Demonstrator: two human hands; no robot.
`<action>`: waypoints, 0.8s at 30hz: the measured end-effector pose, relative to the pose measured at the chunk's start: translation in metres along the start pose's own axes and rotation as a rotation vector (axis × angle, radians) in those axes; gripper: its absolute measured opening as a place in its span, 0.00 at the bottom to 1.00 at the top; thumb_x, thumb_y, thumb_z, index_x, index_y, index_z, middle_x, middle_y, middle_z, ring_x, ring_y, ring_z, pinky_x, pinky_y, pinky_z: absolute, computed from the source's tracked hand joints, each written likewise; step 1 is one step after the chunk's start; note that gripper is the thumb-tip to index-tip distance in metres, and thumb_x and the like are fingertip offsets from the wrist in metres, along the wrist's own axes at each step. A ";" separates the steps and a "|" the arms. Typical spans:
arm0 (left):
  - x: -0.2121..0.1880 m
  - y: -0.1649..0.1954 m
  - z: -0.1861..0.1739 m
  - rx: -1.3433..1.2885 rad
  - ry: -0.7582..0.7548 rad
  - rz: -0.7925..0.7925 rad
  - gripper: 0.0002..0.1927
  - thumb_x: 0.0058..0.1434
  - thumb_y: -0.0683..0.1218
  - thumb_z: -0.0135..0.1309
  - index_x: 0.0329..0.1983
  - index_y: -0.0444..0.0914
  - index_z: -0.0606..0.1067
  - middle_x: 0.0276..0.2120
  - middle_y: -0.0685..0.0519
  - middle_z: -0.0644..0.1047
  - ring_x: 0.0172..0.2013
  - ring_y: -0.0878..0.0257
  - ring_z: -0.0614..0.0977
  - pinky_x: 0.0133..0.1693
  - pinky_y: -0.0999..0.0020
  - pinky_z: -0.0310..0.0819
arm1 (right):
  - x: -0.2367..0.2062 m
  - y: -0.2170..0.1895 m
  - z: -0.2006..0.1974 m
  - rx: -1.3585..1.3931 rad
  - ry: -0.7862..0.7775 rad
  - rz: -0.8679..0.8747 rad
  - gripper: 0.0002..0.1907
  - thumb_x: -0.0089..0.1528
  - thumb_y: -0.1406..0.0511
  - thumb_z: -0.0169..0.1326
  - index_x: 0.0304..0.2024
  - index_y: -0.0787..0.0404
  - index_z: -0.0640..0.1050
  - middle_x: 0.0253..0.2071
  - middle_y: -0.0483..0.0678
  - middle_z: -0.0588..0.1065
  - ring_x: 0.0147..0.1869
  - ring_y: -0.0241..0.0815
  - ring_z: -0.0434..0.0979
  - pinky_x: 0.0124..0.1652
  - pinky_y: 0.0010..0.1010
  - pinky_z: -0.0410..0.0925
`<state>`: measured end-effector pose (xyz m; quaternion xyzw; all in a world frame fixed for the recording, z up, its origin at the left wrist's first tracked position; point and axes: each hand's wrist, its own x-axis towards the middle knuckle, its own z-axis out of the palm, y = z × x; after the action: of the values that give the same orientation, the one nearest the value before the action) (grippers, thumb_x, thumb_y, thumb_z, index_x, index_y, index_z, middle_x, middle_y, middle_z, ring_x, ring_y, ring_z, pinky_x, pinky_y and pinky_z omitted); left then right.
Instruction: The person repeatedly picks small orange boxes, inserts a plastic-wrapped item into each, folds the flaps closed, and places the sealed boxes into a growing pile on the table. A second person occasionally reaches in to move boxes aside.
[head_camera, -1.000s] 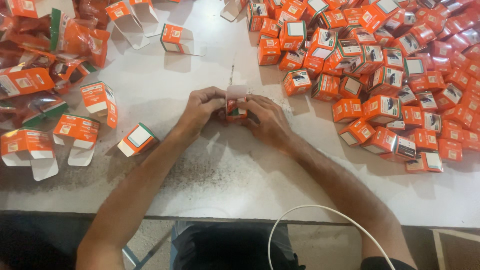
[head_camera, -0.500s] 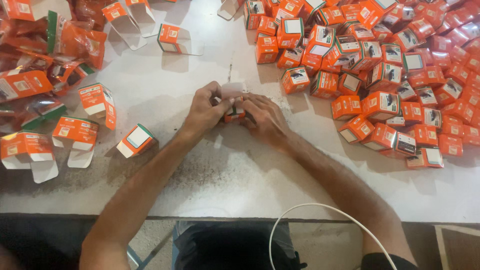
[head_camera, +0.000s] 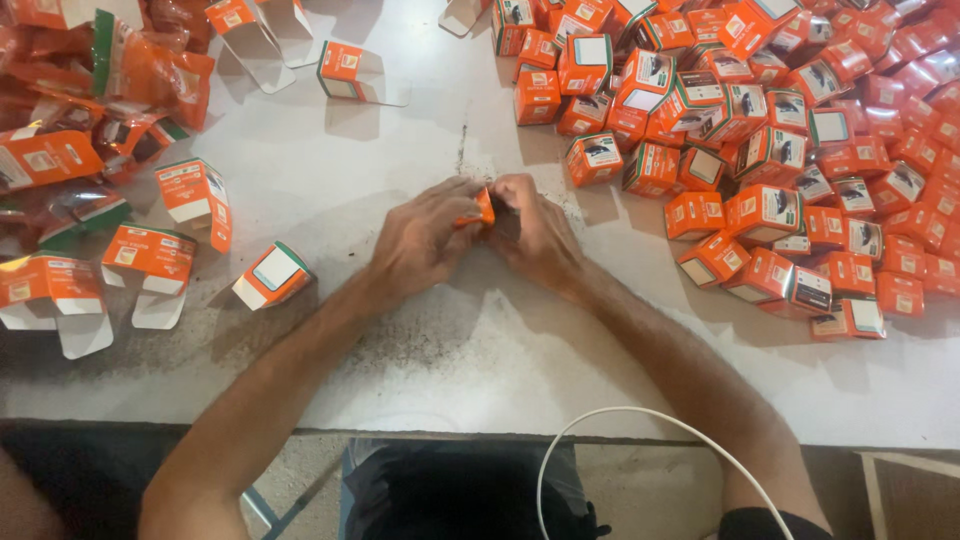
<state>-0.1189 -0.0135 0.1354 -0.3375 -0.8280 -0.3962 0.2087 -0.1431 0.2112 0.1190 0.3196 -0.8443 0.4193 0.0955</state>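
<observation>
My left hand and my right hand meet at the middle of the white table. Both are closed around one small orange box, of which only an orange edge shows between the fingers. The rest of the box is hidden by my fingers. The hands rest on or just above the table top.
A large heap of closed small orange boxes fills the right and far right. Open orange boxes with white flaps and orange foil pouches lie at the left. A white cable loops near the table's front edge.
The white flap that stood up from the box between my hands has been folded down. My hands have closed tighter over the box, staying in place.
</observation>
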 end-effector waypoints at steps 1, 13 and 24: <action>0.001 0.000 0.001 -0.085 0.016 -0.050 0.13 0.63 0.41 0.58 0.50 0.35 0.76 0.60 0.43 0.78 0.63 0.46 0.79 0.63 0.56 0.75 | 0.000 0.000 -0.001 0.010 -0.018 0.011 0.29 0.61 0.67 0.64 0.59 0.62 0.62 0.54 0.57 0.79 0.60 0.58 0.80 0.55 0.44 0.72; 0.008 -0.005 -0.009 0.184 -0.013 0.148 0.16 0.67 0.45 0.60 0.55 0.35 0.75 0.67 0.37 0.69 0.70 0.39 0.65 0.71 0.43 0.53 | 0.002 -0.001 -0.010 -0.252 -0.030 -0.141 0.34 0.64 0.66 0.59 0.71 0.51 0.64 0.71 0.53 0.70 0.77 0.55 0.68 0.73 0.45 0.63; 0.063 -0.067 -0.068 0.797 -0.028 -0.229 0.25 0.62 0.49 0.66 0.54 0.32 0.70 0.52 0.36 0.72 0.58 0.39 0.71 0.47 0.45 0.71 | -0.035 -0.041 -0.019 -0.292 0.056 -0.044 0.31 0.68 0.51 0.56 0.69 0.53 0.64 0.69 0.58 0.65 0.73 0.58 0.63 0.72 0.51 0.57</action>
<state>-0.2053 -0.0735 0.1800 -0.1415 -0.9516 -0.0604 0.2662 -0.0931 0.2235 0.1421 0.3088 -0.8861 0.2986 0.1739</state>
